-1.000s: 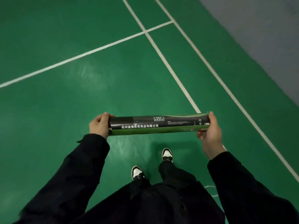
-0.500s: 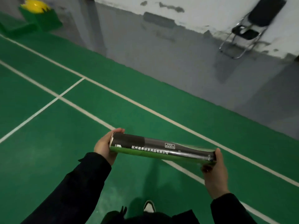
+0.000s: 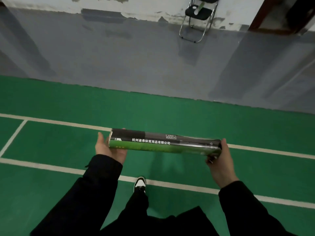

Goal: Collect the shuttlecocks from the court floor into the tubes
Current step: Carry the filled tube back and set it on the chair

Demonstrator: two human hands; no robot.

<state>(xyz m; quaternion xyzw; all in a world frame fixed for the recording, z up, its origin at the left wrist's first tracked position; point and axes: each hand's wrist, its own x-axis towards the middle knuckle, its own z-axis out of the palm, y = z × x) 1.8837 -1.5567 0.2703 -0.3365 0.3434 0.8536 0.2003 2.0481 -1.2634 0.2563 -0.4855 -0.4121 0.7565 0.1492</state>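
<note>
A long black and green shuttlecock tube (image 3: 163,144) with white print lies almost level in front of me, its right end a little lower. My left hand (image 3: 109,149) cups the tube's left end from below with the palm up. My right hand (image 3: 219,155) grips the tube's right end. No shuttlecock shows on the green court floor (image 3: 51,142) in this view.
White court lines (image 3: 170,183) cross the floor under me, and my shoe (image 3: 140,183) stands on one. Grey floor (image 3: 119,65) lies beyond the green. A black folding chair (image 3: 198,16) stands by the stained wall, and a dark door frame (image 3: 279,16) is at the far right.
My view has swung right, from the court toward the wall; the chair now stands ahead. The tube stays held at both ends, and my left palm has turned up under it.
</note>
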